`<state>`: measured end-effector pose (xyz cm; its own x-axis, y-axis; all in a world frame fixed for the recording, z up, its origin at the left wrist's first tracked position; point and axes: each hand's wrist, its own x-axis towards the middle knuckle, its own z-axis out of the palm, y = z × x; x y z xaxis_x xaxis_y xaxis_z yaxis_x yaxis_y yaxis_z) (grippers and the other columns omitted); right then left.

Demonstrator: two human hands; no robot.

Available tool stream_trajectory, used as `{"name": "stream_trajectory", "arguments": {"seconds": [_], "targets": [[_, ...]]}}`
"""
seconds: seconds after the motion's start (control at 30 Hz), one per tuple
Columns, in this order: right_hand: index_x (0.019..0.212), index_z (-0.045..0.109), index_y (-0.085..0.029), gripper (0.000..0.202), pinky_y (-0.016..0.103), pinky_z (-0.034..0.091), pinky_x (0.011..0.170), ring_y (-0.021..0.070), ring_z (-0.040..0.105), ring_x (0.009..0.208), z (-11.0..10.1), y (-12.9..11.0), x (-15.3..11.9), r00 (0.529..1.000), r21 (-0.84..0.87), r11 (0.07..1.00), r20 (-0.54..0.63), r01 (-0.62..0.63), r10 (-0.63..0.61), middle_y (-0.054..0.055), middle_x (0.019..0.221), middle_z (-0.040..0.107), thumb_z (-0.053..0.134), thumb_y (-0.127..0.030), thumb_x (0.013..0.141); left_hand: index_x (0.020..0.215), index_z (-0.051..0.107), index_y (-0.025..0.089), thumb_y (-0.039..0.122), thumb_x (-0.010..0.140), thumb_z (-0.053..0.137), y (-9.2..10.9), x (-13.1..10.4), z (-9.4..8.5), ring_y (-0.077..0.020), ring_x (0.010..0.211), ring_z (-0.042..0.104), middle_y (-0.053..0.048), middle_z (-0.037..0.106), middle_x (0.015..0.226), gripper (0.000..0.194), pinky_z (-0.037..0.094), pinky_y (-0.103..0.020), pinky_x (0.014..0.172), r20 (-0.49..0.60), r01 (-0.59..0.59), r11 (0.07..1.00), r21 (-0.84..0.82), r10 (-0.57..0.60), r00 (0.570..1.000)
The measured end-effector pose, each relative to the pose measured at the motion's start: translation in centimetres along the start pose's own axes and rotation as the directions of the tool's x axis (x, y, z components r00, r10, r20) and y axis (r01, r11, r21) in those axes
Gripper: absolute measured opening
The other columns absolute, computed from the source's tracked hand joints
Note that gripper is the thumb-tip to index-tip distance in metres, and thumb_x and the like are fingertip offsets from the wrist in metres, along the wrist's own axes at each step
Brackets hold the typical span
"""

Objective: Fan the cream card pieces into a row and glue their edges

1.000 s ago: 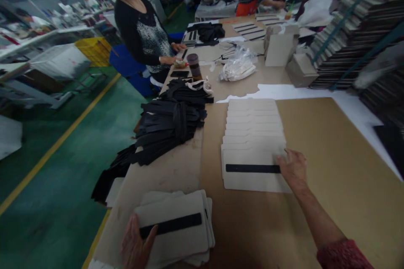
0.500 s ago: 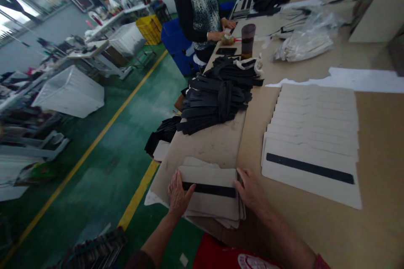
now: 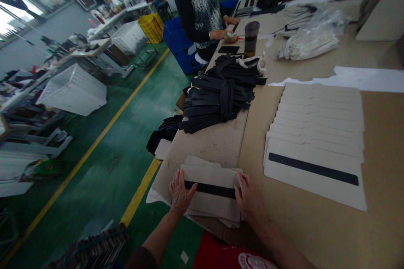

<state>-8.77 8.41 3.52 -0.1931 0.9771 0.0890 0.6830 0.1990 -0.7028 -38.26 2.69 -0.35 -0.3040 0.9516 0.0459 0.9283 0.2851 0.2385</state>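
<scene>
Left hand (image 3: 181, 195): grip spread wide, touching cards (image 3: 210, 174) at left | Right hand (image 3: 251, 196): touching right end, grip unclear | Cards: tabletop's (image 3: 315, 229) near-left corner

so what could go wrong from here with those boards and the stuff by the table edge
The stack of boards between the left hand and right hand is uneven and near the edge of the table, so a push might slide some off.

The pile of black strips lies along the left edge and could fall if knocked.

The cup stands close behind those strips and might tip onto them.
</scene>
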Motion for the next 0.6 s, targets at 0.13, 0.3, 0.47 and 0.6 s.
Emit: {"name": "stream_trajectory", "arguments": {"seconds": [0.13,0.3,0.47,0.6], "targets": [[0.128,0.056,-0.024,0.039,0.051,0.048,0.098,0.0303,0.057,0.113,0.2,-0.4,-0.3,0.998,0.103,0.994,0.045,0.029,-0.034,0.013,0.118,0.062,0.045,-0.021,0.091,0.153,0.022,0.012,0.058,0.091,0.049,0.0,0.2,0.2,-0.0355,0.144,0.028,-0.023,0.034,0.154,0.081,0.024,-0.056,0.114,-0.035,0.009,1.000,0.001,-0.009,0.999],[0.123,0.055,-0.022,0.041,0.053,0.046,0.100,0.0311,0.061,0.111,1.3,-1.2,0.2,0.953,0.465,0.832,0.145,-0.302,0.265,0.014,0.117,0.065,0.051,-0.022,0.082,0.152,0.024,0.011,0.063,0.089,0.045,-0.7,0.2,0.3,-0.0356,0.144,0.030,-0.023,0.035,0.153,0.084,0.025,-0.056,0.115,-0.027,0.006,1.000,-0.029,-0.007,1.000],[0.118,0.057,-0.023,0.041,0.039,0.054,0.089,0.0242,0.067,0.099,-1.0,-0.2,2.3,0.912,0.611,0.689,0.155,-0.390,0.379,0.006,0.105,0.071,0.055,-0.021,0.077,0.152,0.022,0.006,0.067,0.088,0.034,-1.7,1.2,-0.1,-0.0357,0.144,0.031,-0.023,0.033,0.154,0.089,0.027,-0.054,0.116,0.039,0.093,0.991,-0.098,-0.089,0.995],[0.111,0.062,-0.021,0.035,0.036,0.053,0.088,0.0224,0.067,0.097,-8.2,5.1,3.2,0.882,0.668,0.632,0.077,-0.392,0.465,0.006,0.103,0.072,0.056,-0.032,0.079,0.152,0.023,0.003,0.066,0.085,0.032,-1.7,2.0,-0.2,-0.0391,0.142,0.033,-0.025,0.034,0.153,0.092,0.028,-0.056,0.115,0.067,0.127,0.987,-0.101,-0.120,0.990]]}}
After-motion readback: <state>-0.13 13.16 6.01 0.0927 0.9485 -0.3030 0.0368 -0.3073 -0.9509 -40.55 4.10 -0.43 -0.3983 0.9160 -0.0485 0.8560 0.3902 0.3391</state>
